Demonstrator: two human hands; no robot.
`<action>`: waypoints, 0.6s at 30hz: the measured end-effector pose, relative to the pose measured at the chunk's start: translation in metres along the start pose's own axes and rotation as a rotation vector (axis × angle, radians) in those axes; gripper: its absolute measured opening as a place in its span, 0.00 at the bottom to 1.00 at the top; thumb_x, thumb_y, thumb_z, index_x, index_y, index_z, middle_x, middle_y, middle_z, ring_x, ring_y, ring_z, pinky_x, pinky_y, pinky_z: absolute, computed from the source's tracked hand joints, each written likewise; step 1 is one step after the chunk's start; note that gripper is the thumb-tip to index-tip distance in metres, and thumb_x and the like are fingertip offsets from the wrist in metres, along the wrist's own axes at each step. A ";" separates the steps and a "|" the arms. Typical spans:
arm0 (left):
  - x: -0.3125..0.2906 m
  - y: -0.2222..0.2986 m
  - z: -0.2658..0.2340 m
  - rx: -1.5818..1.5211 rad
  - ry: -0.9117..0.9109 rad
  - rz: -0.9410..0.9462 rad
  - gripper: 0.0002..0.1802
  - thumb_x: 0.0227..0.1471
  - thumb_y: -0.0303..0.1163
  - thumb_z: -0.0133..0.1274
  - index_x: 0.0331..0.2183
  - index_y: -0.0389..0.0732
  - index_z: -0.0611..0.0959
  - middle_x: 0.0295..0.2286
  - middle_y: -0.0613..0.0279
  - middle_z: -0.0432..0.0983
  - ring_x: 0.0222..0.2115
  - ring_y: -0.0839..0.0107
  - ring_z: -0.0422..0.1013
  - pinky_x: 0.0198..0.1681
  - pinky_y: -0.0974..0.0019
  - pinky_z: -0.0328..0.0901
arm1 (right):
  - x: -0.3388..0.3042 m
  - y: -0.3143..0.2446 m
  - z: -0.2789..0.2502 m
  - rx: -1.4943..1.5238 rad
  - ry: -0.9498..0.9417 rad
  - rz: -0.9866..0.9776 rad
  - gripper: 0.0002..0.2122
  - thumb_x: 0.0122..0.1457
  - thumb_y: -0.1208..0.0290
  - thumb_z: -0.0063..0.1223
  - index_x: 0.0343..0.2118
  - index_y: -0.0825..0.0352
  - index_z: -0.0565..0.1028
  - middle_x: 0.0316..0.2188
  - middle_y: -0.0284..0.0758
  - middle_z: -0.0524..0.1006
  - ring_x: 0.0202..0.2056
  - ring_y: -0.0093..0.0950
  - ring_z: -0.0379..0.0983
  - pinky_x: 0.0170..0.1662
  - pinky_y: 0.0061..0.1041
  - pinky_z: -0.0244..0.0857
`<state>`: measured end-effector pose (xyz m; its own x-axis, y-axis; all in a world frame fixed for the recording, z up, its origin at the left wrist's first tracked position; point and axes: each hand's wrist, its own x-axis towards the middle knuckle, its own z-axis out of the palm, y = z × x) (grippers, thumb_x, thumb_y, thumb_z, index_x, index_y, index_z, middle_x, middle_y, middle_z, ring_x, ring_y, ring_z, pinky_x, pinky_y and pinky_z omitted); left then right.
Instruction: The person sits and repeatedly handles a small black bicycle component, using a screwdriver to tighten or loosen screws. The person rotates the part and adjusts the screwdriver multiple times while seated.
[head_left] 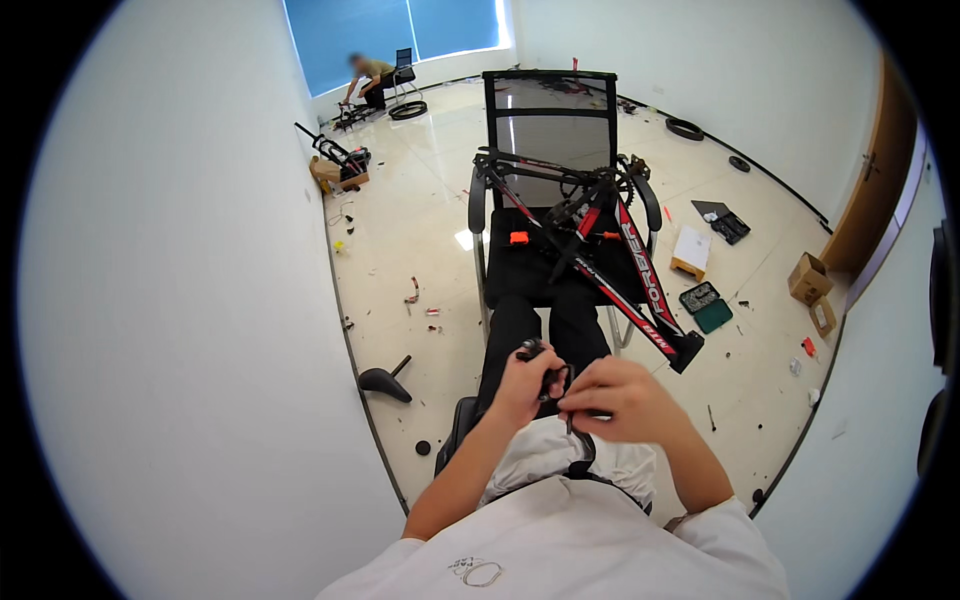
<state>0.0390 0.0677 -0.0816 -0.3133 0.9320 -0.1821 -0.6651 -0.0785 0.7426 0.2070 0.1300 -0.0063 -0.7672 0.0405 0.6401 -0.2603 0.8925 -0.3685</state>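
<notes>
My left hand [522, 385] and my right hand [625, 400] meet over my lap. Both pinch a small dark bicycle part [545, 372] with thin metal pieces; I cannot tell exactly what it is. My legs in black trousers stretch forward onto a black mesh office chair [548, 120]. A red, black and white bicycle frame [610, 260] lies across that chair's seat and armrests, its crank and chainring up near the backrest. A small orange piece [518, 237] rests on the seat.
A black saddle [385, 381] lies on the tiled floor by the left wall. Green tool cases [705, 305], a white box [692, 248], cardboard boxes [808, 278] and tyres [684, 128] are scattered at right. Another person [370, 78] crouches far back near a chair.
</notes>
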 end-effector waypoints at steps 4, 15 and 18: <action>-0.010 -0.022 0.015 0.262 -0.185 -0.035 0.07 0.46 0.22 0.52 0.26 0.41 0.69 0.16 0.63 0.68 0.14 0.76 0.63 0.17 0.72 0.56 | 0.021 0.036 -0.013 0.129 0.158 0.200 0.05 0.46 0.79 0.61 0.28 0.68 0.77 0.21 0.33 0.74 0.21 0.22 0.73 0.25 0.20 0.65; -0.001 0.008 -0.008 -0.100 0.029 0.084 0.05 0.45 0.21 0.48 0.24 0.40 0.68 0.14 0.60 0.66 0.12 0.72 0.61 0.15 0.71 0.54 | -0.060 0.088 0.082 0.551 0.100 0.885 0.27 0.68 0.60 0.32 0.17 0.72 0.74 0.14 0.33 0.73 0.18 0.21 0.69 0.25 0.22 0.64; 0.002 0.022 -0.013 -0.099 0.244 0.264 0.08 0.45 0.22 0.49 0.19 0.39 0.68 0.14 0.62 0.65 0.11 0.74 0.61 0.15 0.72 0.55 | -0.050 0.055 0.080 0.493 -0.083 0.784 0.24 0.65 0.59 0.40 0.17 0.72 0.75 0.14 0.34 0.73 0.18 0.22 0.69 0.24 0.23 0.62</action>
<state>0.0150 0.0635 -0.0736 -0.6271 0.7644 -0.1500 -0.5985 -0.3495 0.7208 0.1840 0.1412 -0.1127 -0.8640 0.5016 0.0436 0.1450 0.3309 -0.9324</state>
